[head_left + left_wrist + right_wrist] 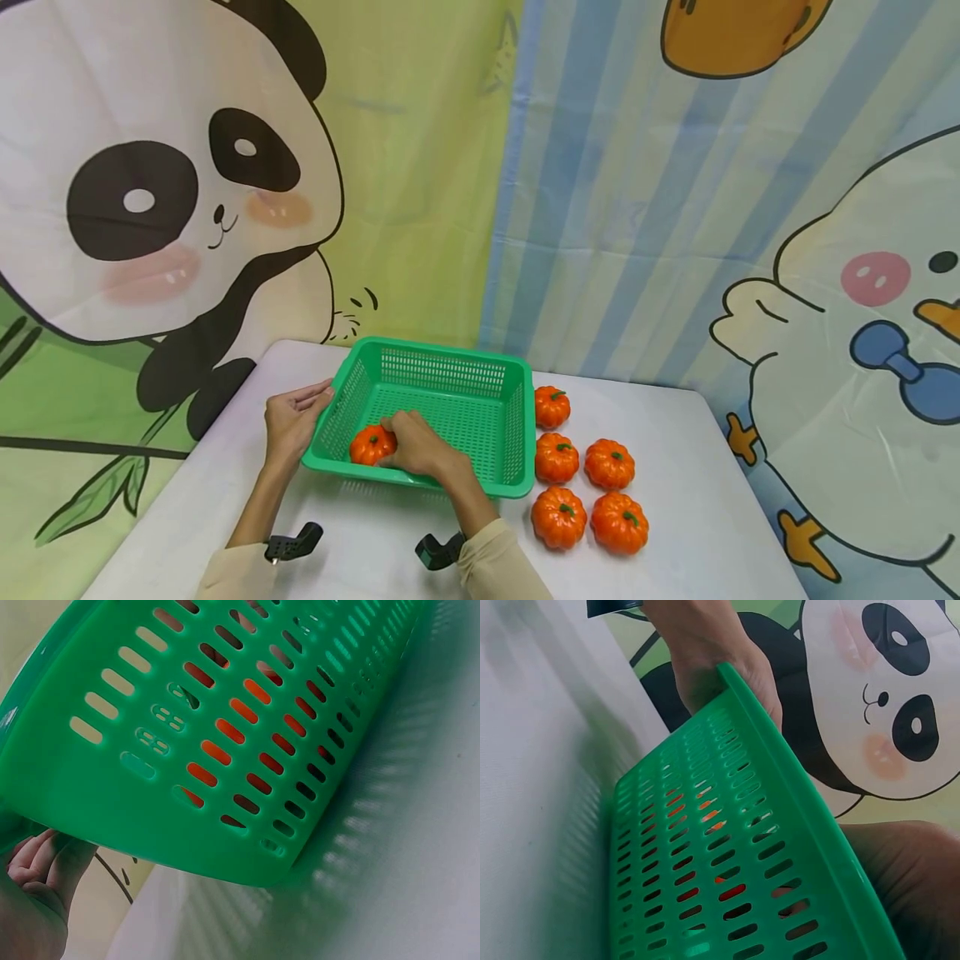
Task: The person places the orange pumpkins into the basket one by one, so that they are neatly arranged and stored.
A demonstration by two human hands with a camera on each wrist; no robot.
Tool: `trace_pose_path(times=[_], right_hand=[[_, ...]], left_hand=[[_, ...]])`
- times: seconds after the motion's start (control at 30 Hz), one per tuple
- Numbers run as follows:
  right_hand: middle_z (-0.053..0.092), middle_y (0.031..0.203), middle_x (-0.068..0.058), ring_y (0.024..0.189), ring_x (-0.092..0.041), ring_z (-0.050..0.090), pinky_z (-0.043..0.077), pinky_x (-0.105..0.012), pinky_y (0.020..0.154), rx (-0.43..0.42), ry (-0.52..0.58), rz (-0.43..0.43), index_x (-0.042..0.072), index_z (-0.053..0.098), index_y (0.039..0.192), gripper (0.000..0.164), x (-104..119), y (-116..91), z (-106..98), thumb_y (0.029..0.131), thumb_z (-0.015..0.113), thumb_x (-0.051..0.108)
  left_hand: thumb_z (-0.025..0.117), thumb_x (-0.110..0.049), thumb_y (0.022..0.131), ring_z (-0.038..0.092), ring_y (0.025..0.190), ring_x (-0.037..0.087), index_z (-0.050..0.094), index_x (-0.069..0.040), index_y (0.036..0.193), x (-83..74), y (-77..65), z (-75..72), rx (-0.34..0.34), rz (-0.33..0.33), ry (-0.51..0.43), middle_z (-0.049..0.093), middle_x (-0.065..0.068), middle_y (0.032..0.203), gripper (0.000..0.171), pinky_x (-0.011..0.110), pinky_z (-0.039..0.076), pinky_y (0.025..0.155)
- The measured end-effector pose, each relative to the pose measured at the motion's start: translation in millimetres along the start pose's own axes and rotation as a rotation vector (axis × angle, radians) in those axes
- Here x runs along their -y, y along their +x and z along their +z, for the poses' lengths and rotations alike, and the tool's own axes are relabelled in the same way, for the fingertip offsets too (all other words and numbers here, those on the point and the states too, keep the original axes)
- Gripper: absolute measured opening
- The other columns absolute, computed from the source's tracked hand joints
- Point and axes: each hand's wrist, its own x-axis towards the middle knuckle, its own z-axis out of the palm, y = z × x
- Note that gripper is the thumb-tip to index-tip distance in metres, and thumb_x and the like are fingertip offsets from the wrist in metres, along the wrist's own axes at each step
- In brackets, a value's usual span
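A green plastic basket [431,354] with slotted walls stands on the white table. My left hand [291,423] holds its left rim, and in the left wrist view the curled fingers [46,862] show by the rim's corner. Inside the basket, at the near left corner, is a small orange pumpkin [369,447] with a green stem. My right hand [417,445] reaches over the near wall and grips that pumpkin from its right side, thumb toward the near wall. Through the slots in the left wrist view, the pumpkin's orange [231,731] shows low in the basket.
To the right of the basket, several more orange pumpkins [610,464] sit on the table [697,500]; the nearest ones stand close to its right wall. Behind the table hangs a printed curtain [420,208] with a panda and a white bird.
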Motion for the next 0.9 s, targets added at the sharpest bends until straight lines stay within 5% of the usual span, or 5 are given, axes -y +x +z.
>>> trace_pose_path(times=[0.77, 0.9], right_hand=[[0.074, 0.099, -0.003, 0.073, -0.004, 0.046, 0.041, -0.012, 0.066, 0.005, -0.049, 0.034, 0.004, 0.071, 0.118, 0.044, 1.2, -2.2, -1.0, 0.081, 0.086, 0.021], [0.072, 0.089, -0.003, 0.068, -0.002, 0.044, 0.039, -0.012, 0.061, 0.001, -0.042, 0.025, 0.005, 0.072, 0.109, 0.035, 2.4, -3.7, -3.1, 0.081, 0.086, 0.020]], left_hand=[[0.073, -0.036, 0.093, 0.065, 0.094, -0.013, 0.074, -0.009, 0.122, -0.4, -0.7, -1.4, 0.007, 0.000, 0.020, 0.075, 0.011, 0.116, 0.039, 0.002, 0.046, 0.082], [0.073, -0.035, 0.093, 0.066, 0.094, -0.012, 0.073, -0.007, 0.123, -1.1, -0.8, -1.8, 0.013, -0.008, 0.001, 0.074, 0.011, 0.118, 0.040, 0.003, 0.048, 0.081]])
